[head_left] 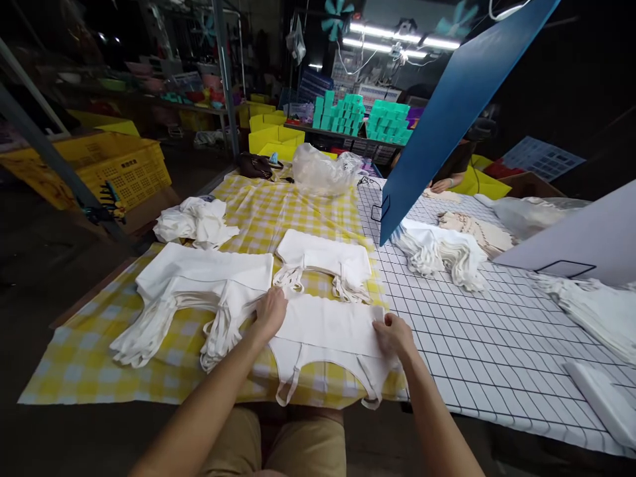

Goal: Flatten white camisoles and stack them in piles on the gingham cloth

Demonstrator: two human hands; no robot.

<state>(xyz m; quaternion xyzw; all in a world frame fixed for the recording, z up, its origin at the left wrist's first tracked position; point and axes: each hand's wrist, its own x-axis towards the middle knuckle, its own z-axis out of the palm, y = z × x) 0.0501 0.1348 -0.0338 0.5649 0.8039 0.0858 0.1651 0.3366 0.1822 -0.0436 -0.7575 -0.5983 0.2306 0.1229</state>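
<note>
A white camisole (322, 331) lies flat in front of me, its two straps pointing toward my lap. At its left corner, my left hand (271, 311) is closed on the edge, fingertips partly hidden. My right hand (395, 335) pinches the opposite side near the right corner. Just left of my left hand is a thick stack of white camisoles (199, 275) with bunched straps hanging toward me. A smaller stack of white camisoles (325, 255) sits beyond the one I hold.
A yellow checked cloth (89, 364) covers my side of the table. Crumpled white fabric (196, 222) and a clear plastic bag (320, 169) lie farther back. On the right, a blue panel (447, 112) stands upright beside more white garments (442, 248). Behind it a co-worker's hand (442, 184) touches beige fabric.
</note>
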